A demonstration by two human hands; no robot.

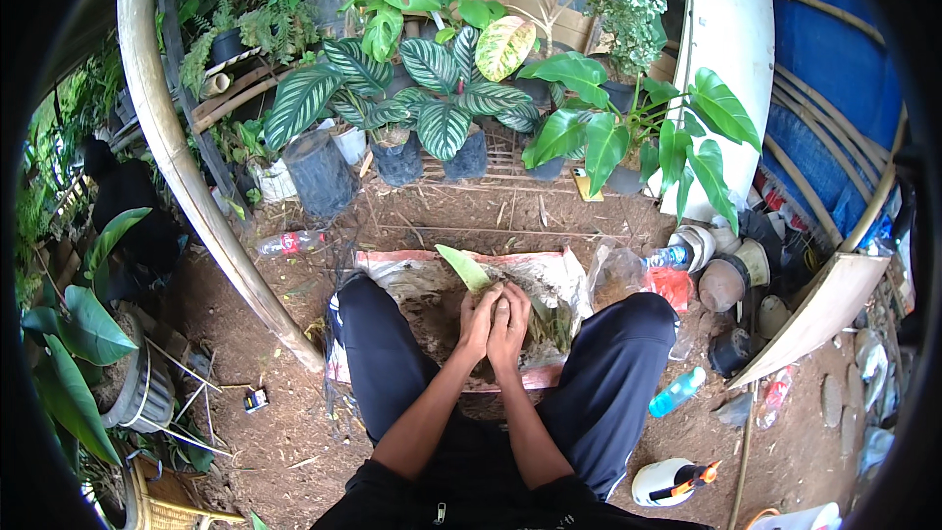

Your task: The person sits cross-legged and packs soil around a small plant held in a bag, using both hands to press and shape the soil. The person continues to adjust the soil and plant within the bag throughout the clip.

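Observation:
Between my knees, my left hand [477,322] and my right hand [509,322] are pressed together, fingers curled round the base of a pale green leaf cutting [461,266]. Its broad pointed blade sticks out above the fingers, tilted to the left. The base is hidden inside the hands, and I cannot tell whether soil is packed round it. Beneath the hands lies an opened-out white sack [397,278] with red edges, bearing dark soil [439,322]. More narrow green leaves [555,326] lie on the sack to the right of my hands.
Potted plants with striped leaves [442,128] stand in a row ahead. A bamboo pole [196,172] slants along the left. To the right are a blue-green bottle [677,392], a stack of pots [723,283] and a white container [661,483] with an orange-and-black tool.

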